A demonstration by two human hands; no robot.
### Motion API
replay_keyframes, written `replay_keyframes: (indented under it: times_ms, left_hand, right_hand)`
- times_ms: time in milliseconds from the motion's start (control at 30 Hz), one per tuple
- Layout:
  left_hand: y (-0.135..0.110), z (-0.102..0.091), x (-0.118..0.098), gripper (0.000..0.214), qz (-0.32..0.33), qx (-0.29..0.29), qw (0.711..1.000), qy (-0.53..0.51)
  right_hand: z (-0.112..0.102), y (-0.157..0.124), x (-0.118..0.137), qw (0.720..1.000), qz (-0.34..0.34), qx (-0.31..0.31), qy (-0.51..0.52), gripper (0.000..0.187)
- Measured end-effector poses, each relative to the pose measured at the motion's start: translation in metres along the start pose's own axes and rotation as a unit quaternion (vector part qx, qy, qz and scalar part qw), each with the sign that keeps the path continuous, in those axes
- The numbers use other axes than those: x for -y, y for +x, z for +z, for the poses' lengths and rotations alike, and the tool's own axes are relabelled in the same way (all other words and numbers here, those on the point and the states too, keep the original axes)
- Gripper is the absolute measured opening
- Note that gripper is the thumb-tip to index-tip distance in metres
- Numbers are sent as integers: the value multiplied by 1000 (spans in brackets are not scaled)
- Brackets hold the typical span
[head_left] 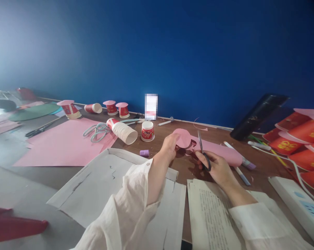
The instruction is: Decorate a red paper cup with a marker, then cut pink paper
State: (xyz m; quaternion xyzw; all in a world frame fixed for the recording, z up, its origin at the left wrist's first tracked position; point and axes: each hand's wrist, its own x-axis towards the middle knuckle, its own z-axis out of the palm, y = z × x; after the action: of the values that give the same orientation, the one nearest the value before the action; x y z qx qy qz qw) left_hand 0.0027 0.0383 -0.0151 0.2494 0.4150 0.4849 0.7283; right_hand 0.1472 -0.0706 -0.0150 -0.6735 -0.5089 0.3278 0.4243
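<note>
My left hand (169, 146) pinches a pink paper circle (183, 138) that is still joined to a longer strip of pink paper (221, 152) lying on the brown table (188, 166). Black-handled scissors (202, 149) sit in my right hand (216, 168), fingers through the loops, blades pointing up beside the circle. Both wrists come out of white sleeves.
A large pink sheet (65, 142), a stack of paper cups (122, 131) on its side, a single red cup (147, 131), cups capped with pink discs (69, 108), a purple cap (144, 152), pens, printed pages (211, 211), red cups (299, 139) at right, and a power strip (297, 201).
</note>
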Motion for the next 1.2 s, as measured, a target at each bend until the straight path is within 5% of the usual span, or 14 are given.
replay_keyframes:
  times_ms: [167, 367, 867, 1200]
  left_hand:
    - [3, 3, -3, 19, 22, -26, 999, 5]
    - [5, 0, 1, 18, 88, 8, 996, -34]
    - [-1, 0, 0, 14, 37, 21, 997, -59]
    - [-3, -1, 1, 11, 20, 19, 995, -95]
  right_hand:
    - [3, -2, 2, 999, 20, 28, 17, 54]
    - [5, -4, 7, 998, 31, 51, 3, 61]
    - [4, 0, -1, 996, 20, 88, -10, 49]
    - [7, 3, -1, 998, 18, 48, -19, 53]
